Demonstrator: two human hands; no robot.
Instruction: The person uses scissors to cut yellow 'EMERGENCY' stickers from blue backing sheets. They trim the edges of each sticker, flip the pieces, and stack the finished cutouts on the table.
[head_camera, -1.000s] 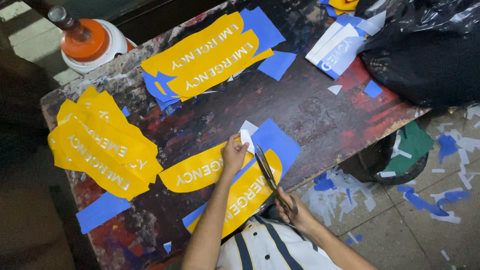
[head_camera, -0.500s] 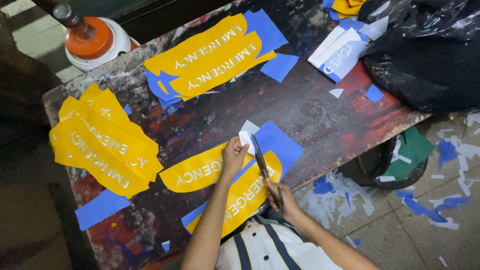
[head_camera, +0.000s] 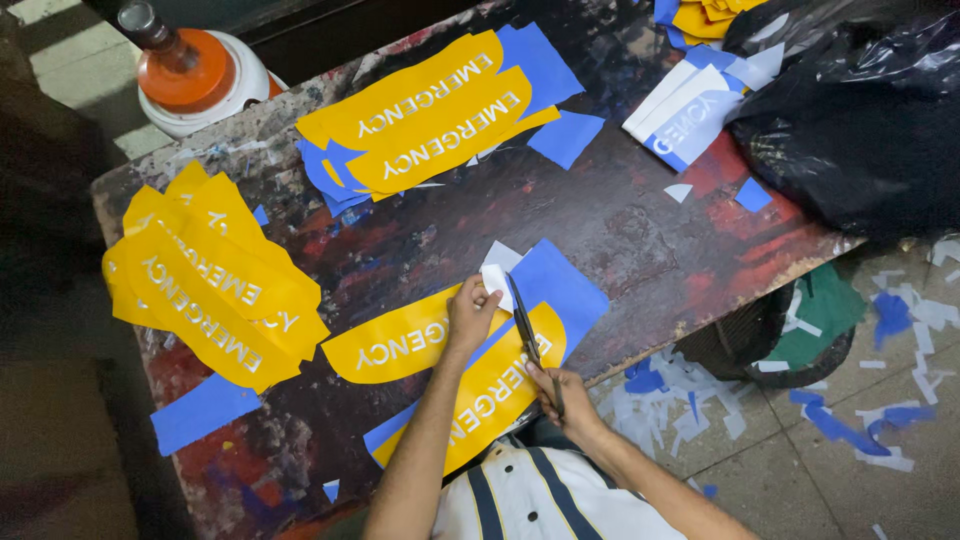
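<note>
Two hands busy: left hand (head_camera: 470, 312) pinching yellow sticker (head_camera: 500, 385), right hand (head_camera: 566, 395) clamped on scissors (head_camera: 527, 330); slack sheet risks crooked cut.

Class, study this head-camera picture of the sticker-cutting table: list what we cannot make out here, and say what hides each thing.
- Scissors: handle end hidden inside the right hand.
- White backing piece: lower part covered by the left hand.
- Black bag: contents hidden; cut off by the right edge.
- Yellow pile at top: cut off by the top edge.
- Bin on the floor: partly hidden by the table.
</note>
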